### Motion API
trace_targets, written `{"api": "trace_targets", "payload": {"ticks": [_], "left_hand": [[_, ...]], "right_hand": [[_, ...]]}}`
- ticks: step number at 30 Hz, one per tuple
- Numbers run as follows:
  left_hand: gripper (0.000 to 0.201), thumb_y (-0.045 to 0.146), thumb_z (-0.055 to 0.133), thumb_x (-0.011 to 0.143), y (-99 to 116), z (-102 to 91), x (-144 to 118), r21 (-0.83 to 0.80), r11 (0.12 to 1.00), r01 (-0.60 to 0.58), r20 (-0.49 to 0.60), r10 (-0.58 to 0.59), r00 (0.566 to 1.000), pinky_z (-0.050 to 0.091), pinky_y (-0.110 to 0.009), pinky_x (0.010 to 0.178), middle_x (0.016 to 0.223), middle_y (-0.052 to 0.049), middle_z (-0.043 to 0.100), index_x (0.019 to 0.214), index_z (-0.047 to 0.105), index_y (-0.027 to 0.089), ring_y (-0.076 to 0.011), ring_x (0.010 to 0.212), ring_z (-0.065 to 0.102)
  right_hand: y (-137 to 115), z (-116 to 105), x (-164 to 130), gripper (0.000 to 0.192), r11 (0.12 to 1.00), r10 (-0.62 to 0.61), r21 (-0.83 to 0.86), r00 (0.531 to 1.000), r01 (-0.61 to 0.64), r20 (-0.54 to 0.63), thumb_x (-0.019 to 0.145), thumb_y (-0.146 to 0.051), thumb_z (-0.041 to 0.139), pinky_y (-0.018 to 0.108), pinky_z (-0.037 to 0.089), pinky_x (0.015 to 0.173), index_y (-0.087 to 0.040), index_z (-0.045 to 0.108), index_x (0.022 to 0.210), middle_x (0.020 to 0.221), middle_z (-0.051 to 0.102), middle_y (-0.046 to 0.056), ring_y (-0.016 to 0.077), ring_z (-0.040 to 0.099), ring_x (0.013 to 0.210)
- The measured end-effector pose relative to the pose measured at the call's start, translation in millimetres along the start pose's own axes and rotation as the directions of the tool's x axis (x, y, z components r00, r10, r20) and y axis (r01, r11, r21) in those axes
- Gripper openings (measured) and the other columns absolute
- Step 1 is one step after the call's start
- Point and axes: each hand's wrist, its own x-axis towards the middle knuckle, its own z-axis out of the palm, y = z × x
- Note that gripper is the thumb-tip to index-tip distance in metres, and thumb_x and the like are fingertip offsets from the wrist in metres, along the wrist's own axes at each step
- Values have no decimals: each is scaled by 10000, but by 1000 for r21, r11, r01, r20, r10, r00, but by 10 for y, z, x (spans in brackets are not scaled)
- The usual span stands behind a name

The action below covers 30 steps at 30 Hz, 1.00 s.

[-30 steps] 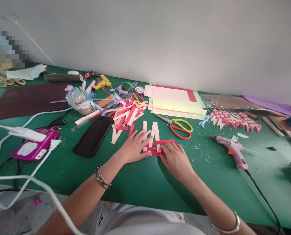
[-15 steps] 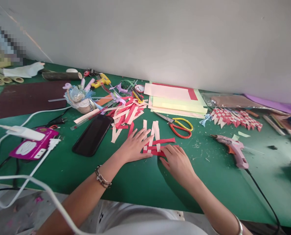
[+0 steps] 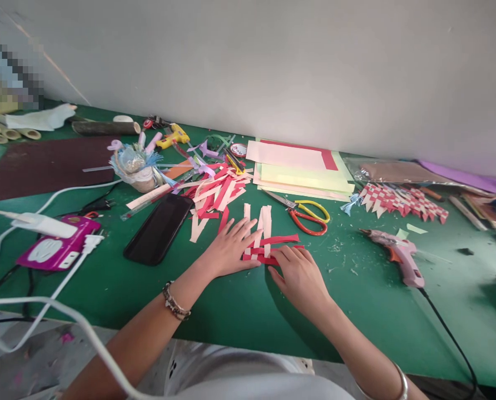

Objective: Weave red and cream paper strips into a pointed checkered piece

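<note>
My left hand (image 3: 231, 249) lies open and flat, its spread fingertips over the left side of a small weave of red and pale pink paper strips (image 3: 267, 225). Bent over the right part of the weave, my right hand (image 3: 301, 273) has its fingers together on a red paper strip (image 3: 268, 260), with the thumb at the near edge. Another red strip (image 3: 287, 239) crosses the upright pink ones just beyond. The palms and part of the weave's lower edge are hidden. Scissors (image 3: 301, 212) with red and yellow handles lie behind my right hand.
A loose pile of paper strips (image 3: 220, 189) and a black phone (image 3: 159, 229) lie left. Behind are stacked paper sheets (image 3: 306, 175). At right are a pink glue gun (image 3: 400, 253) and woven checkered pieces (image 3: 401, 203). White cables (image 3: 70, 311) cross beside a purple power strip (image 3: 60, 244).
My right hand has shifted slightly left along the red strip, its thumb closer to my left hand. My left hand stays in place.
</note>
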Motion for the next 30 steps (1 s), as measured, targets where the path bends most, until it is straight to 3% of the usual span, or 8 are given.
{"api": "trace_targets", "payload": {"ticks": [14, 22, 30], "left_hand": [[689, 601, 389, 839, 31, -14, 6, 11, 1000, 20, 13, -20, 1000, 130, -481, 1089, 1469, -106, 226, 1384, 302, 187, -264, 1358, 159], [676, 605, 362, 847, 18, 5, 10, -6, 1000, 19, -4, -19, 1000, 117, -470, 1091, 1469, -89, 234, 1392, 281, 213, -258, 1358, 156], [691, 603, 376, 843, 20, 3, 11, -11, 1000, 16, 6, -16, 1000, 124, -482, 1089, 1473, -96, 219, 1395, 277, 198, -269, 1358, 153]], "right_hand": [[3, -46, 40, 125, 998, -47, -42, 998, 49, 52, 819, -221, 515, 378, 323, 874, -188, 587, 915, 871, 607, 54, 209, 550, 846], [-12, -30, 63, 247, 994, -110, -10, 993, 110, 40, 802, -265, 545, 402, 309, 900, -196, 558, 1039, 936, 612, 53, 211, 552, 858], [-4, -35, 43, 191, 994, -108, -17, 993, 109, 46, 798, -259, 542, 411, 306, 905, -198, 565, 977, 934, 605, 55, 209, 543, 847]]}}
